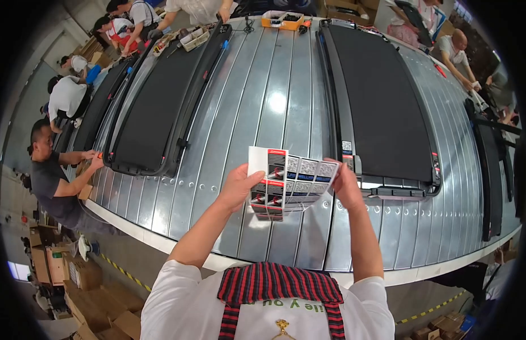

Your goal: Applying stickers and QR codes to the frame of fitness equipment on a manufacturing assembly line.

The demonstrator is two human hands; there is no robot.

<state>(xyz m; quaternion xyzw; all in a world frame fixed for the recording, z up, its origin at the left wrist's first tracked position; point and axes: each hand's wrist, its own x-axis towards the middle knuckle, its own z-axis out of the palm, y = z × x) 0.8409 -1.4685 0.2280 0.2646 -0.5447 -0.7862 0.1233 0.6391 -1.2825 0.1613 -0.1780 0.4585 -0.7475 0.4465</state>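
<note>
Sheets of printed stickers (pixel 308 178) are spread between my two hands above the metal conveyor table. Red, black and white labels show on their left part, silvery and blue ones on the right. My left hand (pixel 241 186) pinches the left edge with its thumb on top. My right hand (pixel 347 185) is closed on the right edge, where the paper curls up. Just right of my right hand lies a black treadmill (pixel 387 96) with a dark belt, small labels along its side rail and red marks at its near corners.
Another black treadmill (pixel 155 107) lies to the left, with a co-worker (pixel 64 170) touching its near corner. An orange parts tray (pixel 282 21) stands at the far end. A dark frame (pixel 489 175) lies at the right. Cardboard boxes (pixel 84 272) stand on the floor lower left.
</note>
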